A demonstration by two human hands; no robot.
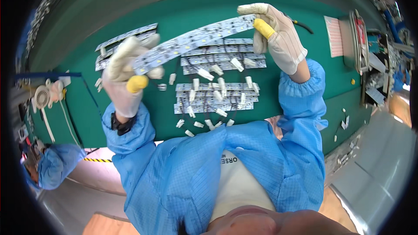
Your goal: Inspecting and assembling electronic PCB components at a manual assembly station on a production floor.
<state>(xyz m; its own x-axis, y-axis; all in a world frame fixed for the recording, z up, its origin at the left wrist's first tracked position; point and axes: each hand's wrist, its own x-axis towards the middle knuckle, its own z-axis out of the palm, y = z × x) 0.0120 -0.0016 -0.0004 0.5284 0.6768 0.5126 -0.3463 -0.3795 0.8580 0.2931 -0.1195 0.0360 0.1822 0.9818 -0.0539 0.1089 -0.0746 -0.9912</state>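
Observation:
A long white LED strip board is held up between my two gloved hands, slanting higher toward the right. My left hand, with a yellow cover on the thumb, is closed on its left end; the fingers look slightly blurred. At the right end, my right hand pinches the board between its yellow-covered thumb and its fingers. Below the raised board lie rows of similar LED boards, a farther group and a nearer group, with dark wires and white plug connectors. More boards lie behind my left hand.
The bench has a green mat. Cutting pliers with a dark handle lie beyond my right hand. Far right are a red-and-white sheet and a metal-edged bin. At left are a small fan and another person's blue sleeve.

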